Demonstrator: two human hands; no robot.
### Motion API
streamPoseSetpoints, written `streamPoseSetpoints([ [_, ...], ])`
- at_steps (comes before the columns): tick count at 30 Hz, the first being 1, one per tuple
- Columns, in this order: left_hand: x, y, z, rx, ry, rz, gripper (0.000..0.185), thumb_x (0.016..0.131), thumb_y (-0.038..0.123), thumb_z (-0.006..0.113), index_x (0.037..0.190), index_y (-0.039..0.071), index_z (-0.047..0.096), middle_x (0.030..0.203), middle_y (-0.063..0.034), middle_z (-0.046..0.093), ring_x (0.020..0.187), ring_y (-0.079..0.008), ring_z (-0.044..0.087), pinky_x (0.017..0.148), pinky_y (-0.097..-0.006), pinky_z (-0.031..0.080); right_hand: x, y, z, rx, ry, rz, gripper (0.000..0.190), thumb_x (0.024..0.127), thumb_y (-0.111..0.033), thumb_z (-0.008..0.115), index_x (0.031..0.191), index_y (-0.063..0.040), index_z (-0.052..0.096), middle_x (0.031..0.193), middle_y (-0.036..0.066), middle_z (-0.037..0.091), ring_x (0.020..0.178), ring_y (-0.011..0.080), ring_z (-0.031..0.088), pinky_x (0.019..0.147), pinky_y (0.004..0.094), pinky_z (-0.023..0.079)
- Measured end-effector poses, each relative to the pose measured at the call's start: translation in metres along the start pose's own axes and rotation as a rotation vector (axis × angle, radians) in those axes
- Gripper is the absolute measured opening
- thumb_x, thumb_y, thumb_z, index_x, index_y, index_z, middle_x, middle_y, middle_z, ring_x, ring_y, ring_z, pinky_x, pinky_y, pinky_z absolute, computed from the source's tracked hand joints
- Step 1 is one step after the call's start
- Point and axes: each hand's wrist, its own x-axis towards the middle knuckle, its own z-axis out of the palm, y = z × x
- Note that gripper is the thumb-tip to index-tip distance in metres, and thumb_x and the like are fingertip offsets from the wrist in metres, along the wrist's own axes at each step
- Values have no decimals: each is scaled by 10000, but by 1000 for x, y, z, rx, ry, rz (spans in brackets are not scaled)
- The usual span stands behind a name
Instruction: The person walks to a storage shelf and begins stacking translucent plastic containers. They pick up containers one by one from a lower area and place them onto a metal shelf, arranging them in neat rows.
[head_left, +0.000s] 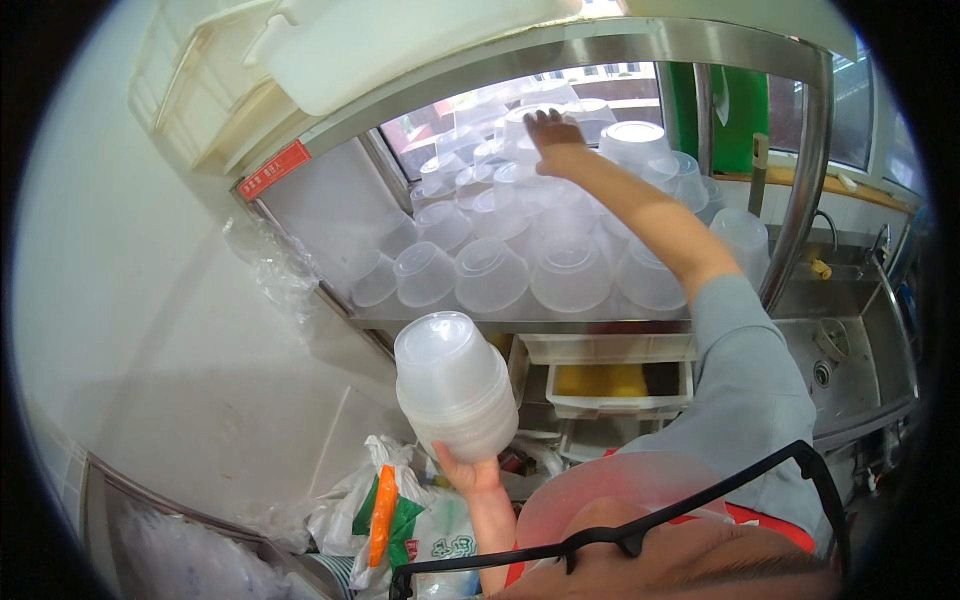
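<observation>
A nested stack of translucent plastic tubs (450, 375), bottoms up, rests in my left hand (471, 471), which grips it from below. My right arm is stretched out to the far part of the shelf. There my right hand (555, 139) is at an upturned plastic tub (523, 124) on top of the pile, fingers over its upper side. Whether the fingers grip that tub is hard to see. Many more upturned tubs (491, 276) stand in rows and layers on the steel shelf (480, 324) before the window.
A steel post (806, 165) rises at the shelf's right, beside a metal sink (862, 360). White drawers (622, 405) sit below the shelf. Plastic bags (397, 517) lie low at left against the white wall (150, 300). Overhead is an upper shelf edge (525, 56) with white plastic containers (337, 60).
</observation>
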Motion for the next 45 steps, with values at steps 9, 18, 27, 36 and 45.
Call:
streamPoseSetpoints([
  [9,-25,19,-8,95,72,106,777,956,441,697,1575,115,361,1600,-114,413,1450,-349,403,1205,-603,329,11,-67,91,-11,-198,-141,885,643,-323,862,1384,-21,482,1324,167,576,1274,354,544,1024,550,475],
  [18,-26,27,-22,-45,11,73,772,936,368,741,1565,106,380,1586,-115,434,1455,-337,397,1230,-593,291,-27,-100,42,169,33,-281,950,646,-379,881,1412,-5,462,1370,176,545,1262,371,530,1027,521,468],
  [27,3,-11,-1,-34,-6,-17,827,850,322,836,1538,111,427,1559,-96,474,1446,-327,401,1228,-603,286,-192,-174,-97,649,-255,-836,821,785,-508,795,1382,-3,541,1395,232,558,1283,379,549,1038,475,476],
  [36,-10,-13,1,-20,-52,-38,847,833,304,854,1539,116,425,1569,-92,463,1442,-338,407,1226,-607,287,-84,58,-41,-478,-218,194,1422,527,-462,981,1647,-152,162,1647,220,303,1536,467,226,1180,745,124],
  [45,-12,-13,-5,-35,-118,-33,819,902,358,788,1565,110,376,1602,-105,414,1463,-338,382,1230,-612,270,-147,146,4,-447,-127,289,870,665,-276,897,1399,-26,501,1355,149,601,1280,365,560,1021,644,439],
])
